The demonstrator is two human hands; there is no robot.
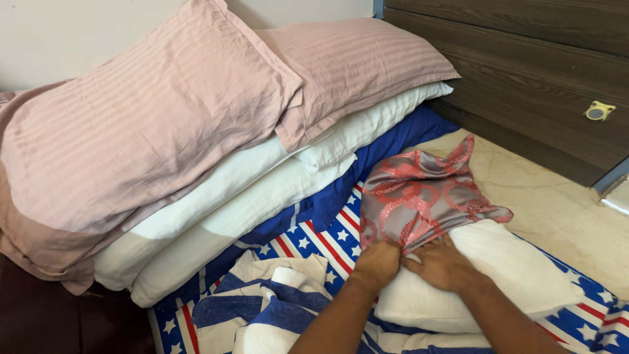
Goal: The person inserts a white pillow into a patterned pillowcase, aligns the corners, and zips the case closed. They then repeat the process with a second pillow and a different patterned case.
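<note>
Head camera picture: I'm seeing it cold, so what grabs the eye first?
The big pink pillows stacked on white ones at the left. Then both hands, left hand and right hand, at the edge of a red patterned cover partly on a white pillow, bottom centre.

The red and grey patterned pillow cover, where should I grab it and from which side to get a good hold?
Grip the patterned cover at its open hem, where it bunches over the white pillow end. Left hand and right hand already sit there, probably the best hold. Come from the near side; the far end lies loose and crumpled toward the headboard.
</note>
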